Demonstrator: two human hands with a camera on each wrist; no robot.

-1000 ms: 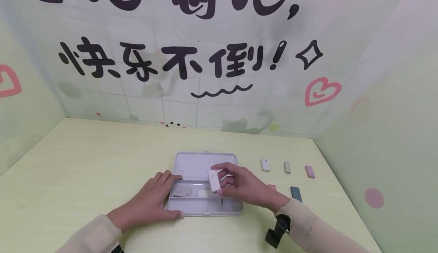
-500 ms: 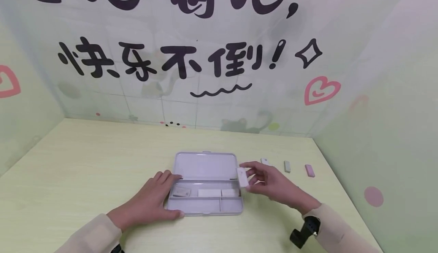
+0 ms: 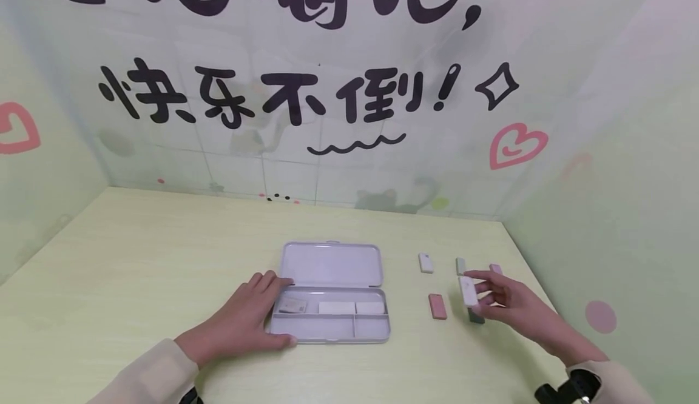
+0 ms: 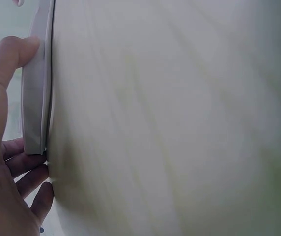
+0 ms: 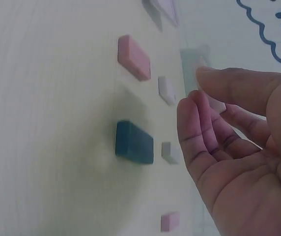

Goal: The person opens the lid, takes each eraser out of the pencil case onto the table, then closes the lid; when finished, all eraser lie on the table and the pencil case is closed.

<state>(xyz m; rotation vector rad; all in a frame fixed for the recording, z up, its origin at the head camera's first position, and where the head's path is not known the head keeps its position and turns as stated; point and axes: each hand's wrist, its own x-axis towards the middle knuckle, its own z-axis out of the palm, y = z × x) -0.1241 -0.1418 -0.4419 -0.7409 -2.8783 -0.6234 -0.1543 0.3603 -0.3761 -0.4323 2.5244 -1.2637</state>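
Note:
My left hand holds the left end of an open pale lilac pencil case, thumb at the front corner and fingers near the hinge. In the left wrist view the thumb presses the case's side wall. Three whitish erasers lie in its back compartment: a printed one, a long one and a shorter one. Off to the right, my right hand pinches a white eraser above a dark blue eraser, partly covering it. The fingers mostly hide the held eraser in the right wrist view.
Right of the case lie a pink eraser, a white one, a grey one and a mauve one. Printed walls enclose the pale wooden table at the back and sides.
My right hand has carried the white eraser rightward from over the pencil case to above the loose erasers, uncovering those in the case and the pink one. The left hand has stayed put.

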